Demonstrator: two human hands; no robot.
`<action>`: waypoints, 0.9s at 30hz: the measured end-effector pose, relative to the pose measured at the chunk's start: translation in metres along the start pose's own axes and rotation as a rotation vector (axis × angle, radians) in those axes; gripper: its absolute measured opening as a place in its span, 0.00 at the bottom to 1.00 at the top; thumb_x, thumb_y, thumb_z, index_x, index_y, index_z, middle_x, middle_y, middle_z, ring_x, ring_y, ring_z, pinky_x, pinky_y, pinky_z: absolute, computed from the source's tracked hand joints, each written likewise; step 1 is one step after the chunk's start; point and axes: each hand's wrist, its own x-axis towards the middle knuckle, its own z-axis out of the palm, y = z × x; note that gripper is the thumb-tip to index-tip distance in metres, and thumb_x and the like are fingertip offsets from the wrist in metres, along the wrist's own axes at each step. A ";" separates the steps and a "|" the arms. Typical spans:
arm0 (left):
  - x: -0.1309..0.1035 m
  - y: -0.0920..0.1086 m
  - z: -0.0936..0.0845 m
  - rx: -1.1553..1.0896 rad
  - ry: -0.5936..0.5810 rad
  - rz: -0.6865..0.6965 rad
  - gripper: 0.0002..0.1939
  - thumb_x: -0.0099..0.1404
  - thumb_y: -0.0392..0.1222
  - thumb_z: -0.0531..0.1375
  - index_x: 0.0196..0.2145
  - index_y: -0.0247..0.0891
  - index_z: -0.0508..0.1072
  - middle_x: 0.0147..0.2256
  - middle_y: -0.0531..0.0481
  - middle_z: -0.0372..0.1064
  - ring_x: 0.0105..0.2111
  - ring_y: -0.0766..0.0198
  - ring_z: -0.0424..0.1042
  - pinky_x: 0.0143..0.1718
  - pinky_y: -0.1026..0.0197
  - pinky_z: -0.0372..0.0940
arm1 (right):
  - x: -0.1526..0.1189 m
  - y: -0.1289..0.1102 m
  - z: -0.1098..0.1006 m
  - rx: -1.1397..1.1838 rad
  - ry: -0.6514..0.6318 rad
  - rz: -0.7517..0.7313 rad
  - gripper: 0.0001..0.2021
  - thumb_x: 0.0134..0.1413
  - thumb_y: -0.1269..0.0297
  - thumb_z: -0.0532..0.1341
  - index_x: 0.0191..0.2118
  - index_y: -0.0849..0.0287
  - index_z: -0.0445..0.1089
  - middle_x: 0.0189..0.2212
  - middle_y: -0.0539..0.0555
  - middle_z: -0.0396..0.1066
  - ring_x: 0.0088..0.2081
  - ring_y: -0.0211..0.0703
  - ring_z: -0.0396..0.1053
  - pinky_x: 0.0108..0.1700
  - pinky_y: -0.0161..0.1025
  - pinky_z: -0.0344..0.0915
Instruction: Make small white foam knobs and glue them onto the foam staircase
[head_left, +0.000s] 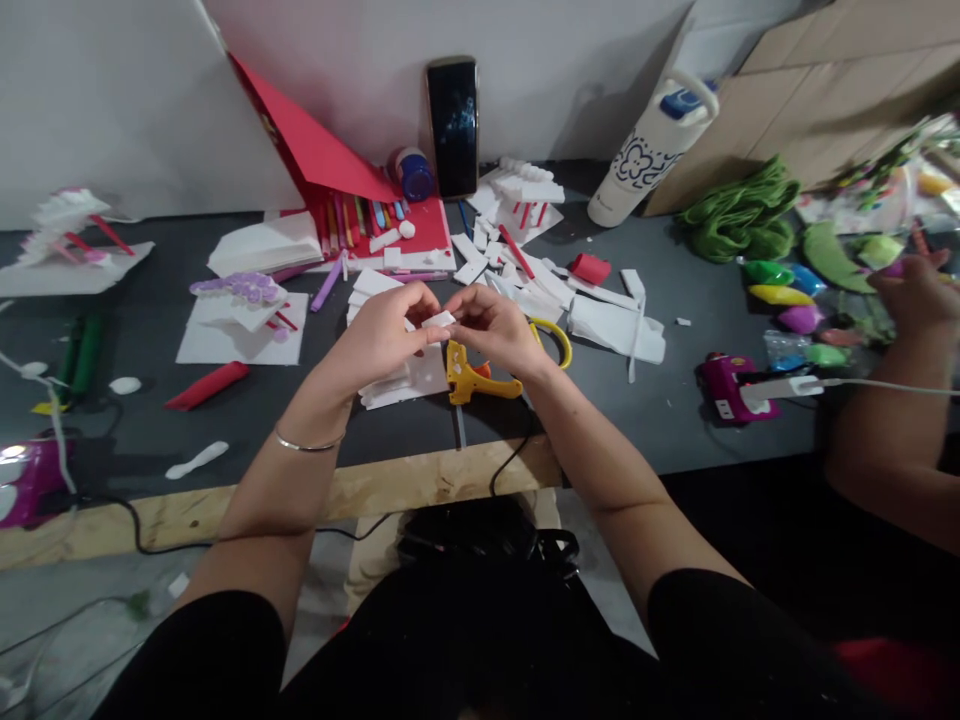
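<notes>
Both of my hands meet above the middle of the table, fingers pinched around a small white piece that looks like foam or card. My left hand grips its left side, and my right hand closes on its right end. Directly beneath lies a yellow glue gun, nozzle up against white sheets partly covered by my hands. Beside my right wrist shows the yellow handle of a pair of scissors. Loose white offcuts and a red stick lie just beyond.
Small white models with red posts include one with a purple roof. A phone leans on the wall near a white bottle. Purple power blocks and cords lie around. At right, another person's hand is beside colourful clay packets.
</notes>
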 end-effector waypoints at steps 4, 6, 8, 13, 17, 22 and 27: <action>0.001 -0.003 0.000 -0.159 -0.048 -0.061 0.12 0.67 0.50 0.65 0.34 0.38 0.75 0.25 0.52 0.72 0.22 0.67 0.72 0.25 0.64 0.70 | -0.001 0.001 -0.001 0.016 0.011 -0.011 0.23 0.51 0.46 0.75 0.41 0.57 0.70 0.33 0.48 0.73 0.33 0.33 0.70 0.37 0.33 0.70; 0.000 -0.003 0.000 -0.217 -0.050 -0.070 0.11 0.68 0.49 0.64 0.34 0.38 0.76 0.22 0.53 0.71 0.22 0.67 0.73 0.25 0.64 0.71 | -0.002 0.001 -0.002 0.025 0.019 -0.007 0.22 0.50 0.47 0.75 0.41 0.57 0.71 0.33 0.47 0.73 0.33 0.33 0.70 0.37 0.33 0.70; -0.001 -0.003 0.001 -0.232 -0.041 -0.067 0.10 0.68 0.47 0.64 0.34 0.38 0.76 0.22 0.52 0.71 0.22 0.67 0.73 0.25 0.65 0.72 | -0.002 0.001 -0.002 0.034 0.022 -0.001 0.22 0.51 0.47 0.75 0.41 0.57 0.71 0.33 0.47 0.73 0.33 0.33 0.70 0.36 0.33 0.69; -0.003 0.001 0.005 -0.206 0.019 -0.055 0.10 0.68 0.46 0.65 0.34 0.37 0.76 0.25 0.51 0.75 0.22 0.68 0.74 0.25 0.66 0.71 | -0.002 -0.003 0.002 0.063 0.030 0.032 0.23 0.49 0.46 0.76 0.41 0.56 0.71 0.32 0.46 0.72 0.31 0.32 0.68 0.33 0.32 0.67; -0.002 0.002 0.009 -0.170 0.051 -0.030 0.09 0.67 0.45 0.64 0.33 0.38 0.74 0.28 0.52 0.75 0.22 0.68 0.73 0.22 0.67 0.70 | -0.001 -0.004 0.005 0.054 0.071 0.027 0.24 0.49 0.43 0.75 0.40 0.56 0.70 0.32 0.47 0.72 0.33 0.33 0.69 0.35 0.34 0.68; 0.002 -0.001 0.014 -0.189 0.099 0.022 0.10 0.66 0.47 0.65 0.33 0.38 0.75 0.32 0.50 0.76 0.29 0.65 0.76 0.24 0.67 0.71 | -0.002 -0.007 0.008 -0.021 0.178 -0.025 0.25 0.48 0.42 0.75 0.38 0.56 0.70 0.30 0.46 0.72 0.31 0.33 0.68 0.34 0.34 0.67; 0.005 -0.005 0.015 -0.286 0.091 0.038 0.15 0.64 0.53 0.68 0.34 0.38 0.76 0.34 0.48 0.78 0.33 0.63 0.78 0.30 0.63 0.75 | -0.006 -0.014 0.010 -0.177 0.233 -0.107 0.23 0.50 0.43 0.75 0.38 0.56 0.71 0.30 0.45 0.71 0.30 0.32 0.67 0.35 0.34 0.68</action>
